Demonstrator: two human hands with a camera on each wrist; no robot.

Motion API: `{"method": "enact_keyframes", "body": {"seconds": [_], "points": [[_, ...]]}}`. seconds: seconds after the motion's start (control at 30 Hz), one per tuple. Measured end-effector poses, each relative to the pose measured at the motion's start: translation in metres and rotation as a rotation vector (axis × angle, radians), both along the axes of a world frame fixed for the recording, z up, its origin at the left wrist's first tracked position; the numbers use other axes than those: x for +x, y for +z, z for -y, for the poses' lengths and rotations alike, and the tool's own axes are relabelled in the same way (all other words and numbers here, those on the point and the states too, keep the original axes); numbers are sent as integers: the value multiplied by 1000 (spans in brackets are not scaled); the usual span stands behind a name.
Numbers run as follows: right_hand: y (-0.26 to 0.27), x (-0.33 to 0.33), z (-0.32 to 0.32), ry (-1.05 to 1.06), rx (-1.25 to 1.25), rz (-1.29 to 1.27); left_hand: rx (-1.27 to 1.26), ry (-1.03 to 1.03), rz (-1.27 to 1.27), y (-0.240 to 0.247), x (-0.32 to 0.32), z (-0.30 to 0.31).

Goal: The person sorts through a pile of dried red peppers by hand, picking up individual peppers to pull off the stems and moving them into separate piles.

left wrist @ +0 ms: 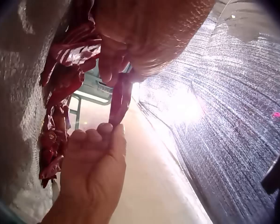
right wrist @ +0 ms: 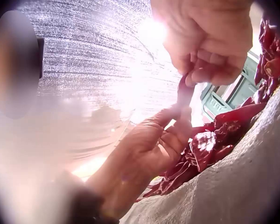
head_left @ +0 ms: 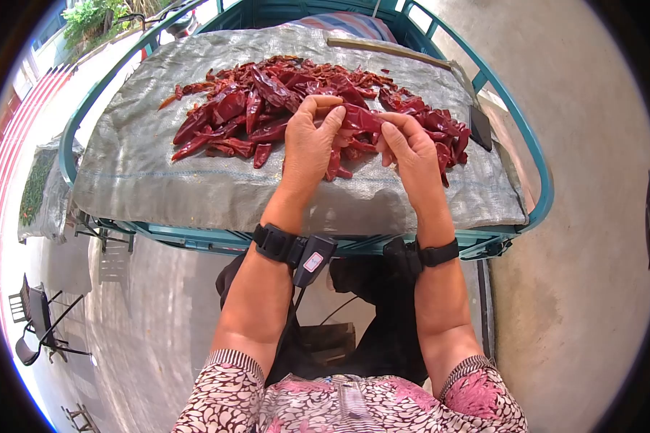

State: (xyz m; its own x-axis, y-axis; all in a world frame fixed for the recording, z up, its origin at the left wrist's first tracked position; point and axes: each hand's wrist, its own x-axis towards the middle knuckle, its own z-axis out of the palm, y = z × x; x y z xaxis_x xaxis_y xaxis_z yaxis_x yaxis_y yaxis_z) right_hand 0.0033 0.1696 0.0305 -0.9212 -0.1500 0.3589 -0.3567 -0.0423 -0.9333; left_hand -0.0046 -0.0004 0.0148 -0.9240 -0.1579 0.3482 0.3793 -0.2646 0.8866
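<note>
One red pepper (head_left: 361,120) held up between the left grip (head_left: 309,144) and the right grip (head_left: 414,153).
Each grip pinches one end of it between thumb and fingers; beneath and beyond both, a red pepper pile (head_left: 231,107) spreads over a grey woven sheet (head_left: 152,191). Well past them lies a wooden strip (head_left: 390,52); right of the right grip, a dark flat object (head_left: 479,128).
</note>
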Motion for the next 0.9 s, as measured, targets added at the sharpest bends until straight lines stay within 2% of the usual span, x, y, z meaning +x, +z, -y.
{"method": "enact_keyframes", "body": {"seconds": [0.1, 0.2, 0.27, 0.33, 0.4, 0.5, 0.57, 0.67, 0.77, 0.9], "points": [[4, -3, -7, -231, -153, 48, -85, 128, -43, -3, 2, -4], [-1, -17, -18, -366, -213, -12, -461, 422, -196, -12, -4, 4], [3, -15, -21, -415, -193, 16, -604, 619, -125, -11, 1, 3], [-9, -21, -20, -470, -156, -65, -689, 783, -10, -3, 7, 1], [-17, -26, -15, -501, -40, -160, -796, 801, 47, -10, 2, 8], [-21, -25, -8, -586, 756, -457, -870, 725, 82, -26, -4, 16], [-29, -30, -1, -576, 842, -543, -871, 603, 127, -31, -7, 20], [-38, -42, 1, -603, 1030, -711, -875, 709, -33, -30, -5, 18], [-42, -54, 0, -598, 1062, -702, -814, 695, -189, -28, -5, 20], [-35, -59, -1, -611, 876, -686, -765, 634, -322, -22, -1, 18]]}}
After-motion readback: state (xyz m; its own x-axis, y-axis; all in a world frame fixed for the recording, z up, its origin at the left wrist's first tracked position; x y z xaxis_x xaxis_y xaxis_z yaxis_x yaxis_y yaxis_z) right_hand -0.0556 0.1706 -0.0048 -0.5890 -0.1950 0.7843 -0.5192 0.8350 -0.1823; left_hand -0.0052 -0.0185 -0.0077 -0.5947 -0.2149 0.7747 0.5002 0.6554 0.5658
